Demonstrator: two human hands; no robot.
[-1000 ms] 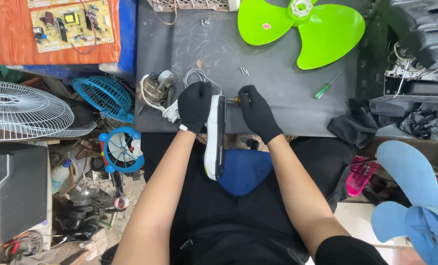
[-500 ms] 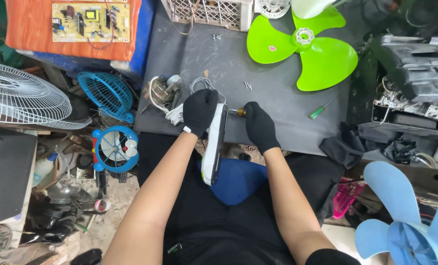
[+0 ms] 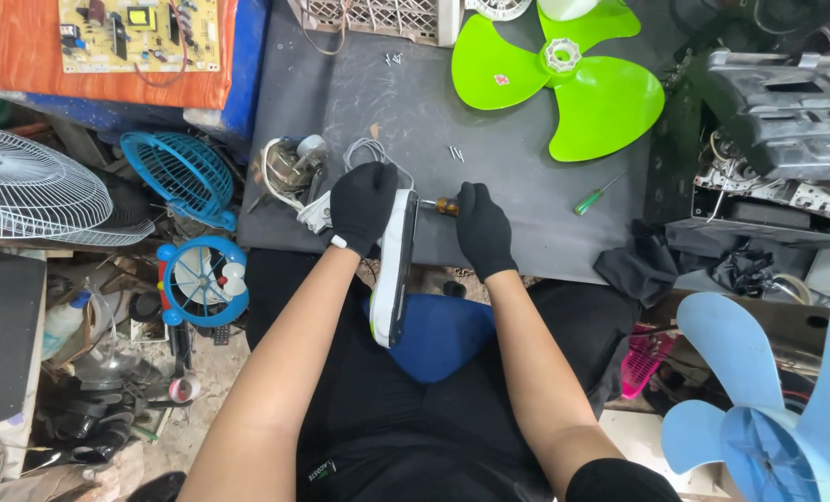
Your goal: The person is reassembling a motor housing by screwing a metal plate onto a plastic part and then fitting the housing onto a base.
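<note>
My left hand (image 3: 363, 206), in a black glove, grips the upper end of a long white and black fan housing (image 3: 396, 270) that stands on edge over the front of the dark grey work mat (image 3: 526, 186) and reaches down to my lap. My right hand (image 3: 483, 229), also gloved, holds a screwdriver with an amber handle (image 3: 444, 205), its tip against the housing's side. A small motor with white wires (image 3: 294, 172) lies just left of my left hand.
A lime green fan blade (image 3: 573, 79) lies at the mat's far right, a green screwdriver (image 3: 599, 195) and loose screws (image 3: 456, 153) nearby. Black cloth (image 3: 638, 265), blue fan blades (image 3: 759, 409), a blue grille (image 3: 178, 172), a white grille (image 3: 24, 186) and a circuit board (image 3: 136, 33) surround me.
The view has shifted a little, so the mat and green blade sit slightly differently in frame. Both hands stay on the housing and screwdriver in the same grip.
</note>
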